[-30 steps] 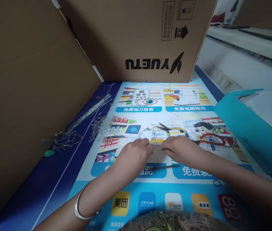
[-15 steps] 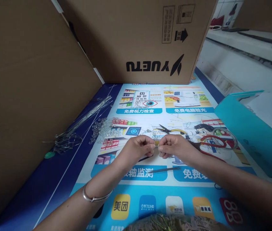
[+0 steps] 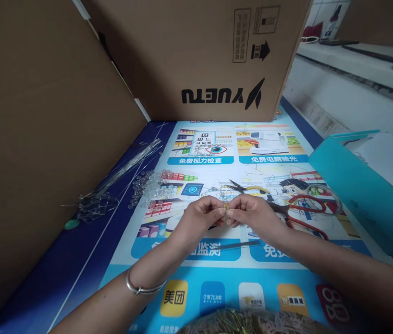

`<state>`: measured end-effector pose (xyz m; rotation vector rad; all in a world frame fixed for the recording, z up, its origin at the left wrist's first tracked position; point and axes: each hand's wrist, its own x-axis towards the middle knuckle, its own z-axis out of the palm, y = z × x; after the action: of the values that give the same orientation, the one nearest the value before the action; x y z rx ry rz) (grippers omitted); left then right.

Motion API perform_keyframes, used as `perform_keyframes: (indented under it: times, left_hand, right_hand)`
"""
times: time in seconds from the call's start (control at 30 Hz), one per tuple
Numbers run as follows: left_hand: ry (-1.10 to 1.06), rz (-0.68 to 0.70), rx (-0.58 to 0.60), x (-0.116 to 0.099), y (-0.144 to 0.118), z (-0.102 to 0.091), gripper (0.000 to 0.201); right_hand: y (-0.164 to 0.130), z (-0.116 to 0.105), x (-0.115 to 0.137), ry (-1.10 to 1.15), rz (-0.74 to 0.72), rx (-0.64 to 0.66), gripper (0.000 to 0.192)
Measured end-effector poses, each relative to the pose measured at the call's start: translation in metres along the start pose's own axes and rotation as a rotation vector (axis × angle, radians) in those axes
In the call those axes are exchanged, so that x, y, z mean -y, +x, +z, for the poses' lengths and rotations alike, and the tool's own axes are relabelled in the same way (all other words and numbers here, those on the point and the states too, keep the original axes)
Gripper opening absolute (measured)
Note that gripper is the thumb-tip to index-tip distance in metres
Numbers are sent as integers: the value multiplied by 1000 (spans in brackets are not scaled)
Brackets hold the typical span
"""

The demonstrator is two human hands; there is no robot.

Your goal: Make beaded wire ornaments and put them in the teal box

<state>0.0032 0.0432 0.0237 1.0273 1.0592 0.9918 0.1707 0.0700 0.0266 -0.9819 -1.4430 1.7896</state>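
Observation:
My left hand [image 3: 206, 214] and my right hand [image 3: 248, 212] meet fingertip to fingertip over the printed sheet. Both are closed in a pinch, thumb against forefinger. Whatever lies between the fingertips is too small to make out. Just beyond them are pliers [image 3: 250, 189] with yellow handles, their dark jaws pointing left. Scissors [image 3: 307, 204] with red handles lie beside my right hand, partly hidden by it. A heap of clear beads [image 3: 152, 188] lies to the left of my left hand. Thin dark strips [image 3: 238, 245] rest on the sheet nearer to me.
Cardboard walls [image 3: 217, 55] stand at the back and left. A bundle of wire stems [image 3: 126, 167] lies along the left wall, near a green leaf-shaped piece [image 3: 71, 224]. At right is a teal box [image 3: 356, 199]. A clear round dish or roll [image 3: 335, 202] sits by the scissors.
My two hands have come closer together, so the fingertips now touch. My left forearm has shifted slightly right. The things on the sheet have stayed in place.

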Motion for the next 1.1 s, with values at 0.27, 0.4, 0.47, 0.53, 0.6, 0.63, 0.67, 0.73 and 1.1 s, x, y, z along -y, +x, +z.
perform_keyframes:
  times: [0.27, 0.4, 0.47, 0.53, 0.6, 0.63, 0.67, 0.73, 1.1]
  left_hand:
    - [27, 4, -11, 3, 1, 3, 13]
    - [223, -11, 73, -13, 0, -10, 12]
    - [495, 5, 182, -29, -3, -21, 10]
    - [858, 97, 242, -46, -8, -33, 12]
    - [1129, 155, 347, -58, -12, -43, 17]
    - [1223, 161, 397, -60, -13, -46, 18]
    - [1296, 154, 440, -61, -14, -49, 19]
    - [1409, 122, 483, -57, -15, -52, 19]
    - [1551, 143, 427, -46, -16, -46, 16]
  right_hand:
    - [-1, 2, 2, -126, 39, -13, 22]
    - [0, -3, 15, -337, 53, 72, 21]
    - [-4, -9, 26, -627, 21, 184, 18]
    - [-13, -13, 34, -1017, -64, 332, 15]
    - [-25, -14, 36, -1355, -163, 443, 12]
    - [-31, -11, 34, -1473, -199, 470, 7]
    - [-36, -8, 32, -1563, -225, 502, 4]
    - [-43, 4, 25, -1708, -247, 546, 15]
    - [-37, 4, 14, -1730, -304, 564, 16]
